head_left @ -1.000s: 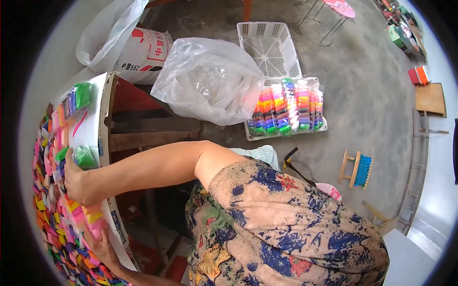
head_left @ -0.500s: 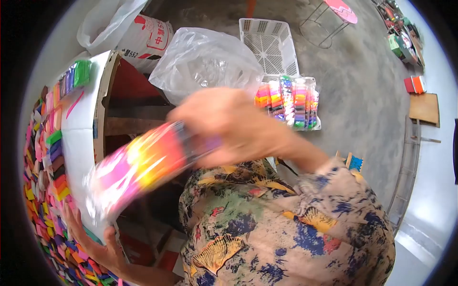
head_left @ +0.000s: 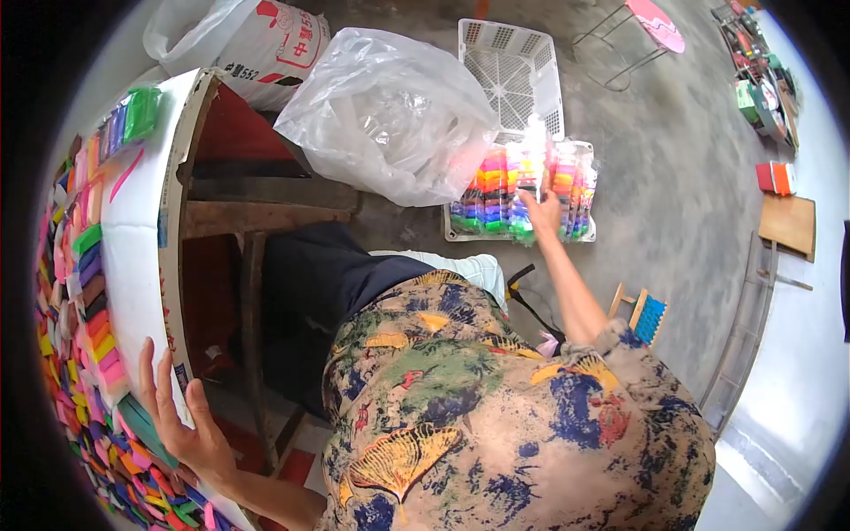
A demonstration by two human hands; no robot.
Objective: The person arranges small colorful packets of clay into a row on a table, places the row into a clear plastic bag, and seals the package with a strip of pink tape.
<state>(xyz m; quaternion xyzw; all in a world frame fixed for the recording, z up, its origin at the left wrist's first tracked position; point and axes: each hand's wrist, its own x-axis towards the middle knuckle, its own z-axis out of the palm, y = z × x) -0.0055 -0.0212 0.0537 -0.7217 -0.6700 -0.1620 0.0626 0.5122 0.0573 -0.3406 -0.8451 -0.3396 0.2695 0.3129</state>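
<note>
My right hand (head_left: 546,215) is stretched out to a white crate on the floor, its thumb and fingers closed round the near end of a clear pack of coloured clay (head_left: 529,173). Several similar packs (head_left: 496,190) lie side by side there, in bands from red and orange to blue and green. At the table edge, my left hand (head_left: 195,440) has its fingers spread and holds nothing. Near it on the white tabletop (head_left: 137,265) runs a row of coloured clay pieces (head_left: 99,323). A second, wrapped row with a green end (head_left: 140,113) lies farther up.
A big clear plastic bag (head_left: 385,115) stands between the table and the crate. Behind are a white mesh basket (head_left: 513,75) and a printed white sack (head_left: 279,49). Many loose clay pieces (head_left: 80,416) cover the table's left side. A pink stool (head_left: 657,25) stands far off.
My right hand has carried the clay pack from over the table edge away to the crate on the right. My left hand stays by the table edge, shifted slightly in view.
</note>
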